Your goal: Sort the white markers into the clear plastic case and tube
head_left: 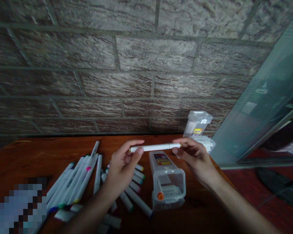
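Observation:
I hold a white marker pen level above the brown table, one end in each hand. My left hand pinches its left end between thumb and fingers. My right hand pinches the right end, where the cap sits. Just below the pen lies a clear plastic marker case on its side, open towards me, with one orange-capped marker inside.
Several loose white markers with coloured caps lie spread on the table to the left. A clear plastic lid or second case stands at the back right by the brick wall. A glass panel borders the right side.

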### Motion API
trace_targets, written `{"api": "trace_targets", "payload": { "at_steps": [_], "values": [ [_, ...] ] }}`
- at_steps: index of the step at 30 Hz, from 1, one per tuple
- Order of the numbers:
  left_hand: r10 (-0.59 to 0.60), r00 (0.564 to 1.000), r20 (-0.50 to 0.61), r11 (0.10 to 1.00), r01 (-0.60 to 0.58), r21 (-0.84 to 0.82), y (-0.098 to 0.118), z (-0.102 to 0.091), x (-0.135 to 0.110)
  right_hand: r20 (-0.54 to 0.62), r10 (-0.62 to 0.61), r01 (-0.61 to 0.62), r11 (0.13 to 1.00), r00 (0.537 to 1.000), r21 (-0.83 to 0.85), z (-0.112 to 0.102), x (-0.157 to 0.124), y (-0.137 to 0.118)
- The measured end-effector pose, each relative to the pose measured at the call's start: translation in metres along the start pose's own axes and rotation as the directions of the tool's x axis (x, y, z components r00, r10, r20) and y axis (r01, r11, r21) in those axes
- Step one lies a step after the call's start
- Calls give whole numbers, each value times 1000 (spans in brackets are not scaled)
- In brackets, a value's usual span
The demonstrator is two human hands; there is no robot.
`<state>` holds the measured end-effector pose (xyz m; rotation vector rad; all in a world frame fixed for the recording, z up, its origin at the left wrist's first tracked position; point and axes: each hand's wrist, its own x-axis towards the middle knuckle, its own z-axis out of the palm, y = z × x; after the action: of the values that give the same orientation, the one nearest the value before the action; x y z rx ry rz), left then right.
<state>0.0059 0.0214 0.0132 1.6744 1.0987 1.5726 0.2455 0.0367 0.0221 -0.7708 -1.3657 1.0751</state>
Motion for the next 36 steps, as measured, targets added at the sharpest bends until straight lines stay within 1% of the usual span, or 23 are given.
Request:
{"api": "trace_targets", "payload": {
  "at_steps": [6,12,22,29,36],
  "values": [
    [31,999,-4,1000,-31,0,-2,-1,-2,5,2,-2,1000,1000,9,1,2,0],
    [63,998,5,998,-63,-4,-6,-1,-2,14,40,-40,999,999,1,2,3,-2],
    [-22,1000,6,1000,22,-17,-2,1,-1,37,26,-27,999,999,25,2,1,-2],
    [-31,999,12,996,31,-83,-2,2,0,35,40,-41,999,999,17,3,1,-3],
    [-54,998,15,995,55,-79,-2,3,-2,11,47,-46,999,999,-13,2,1,-1]
  ]
}}
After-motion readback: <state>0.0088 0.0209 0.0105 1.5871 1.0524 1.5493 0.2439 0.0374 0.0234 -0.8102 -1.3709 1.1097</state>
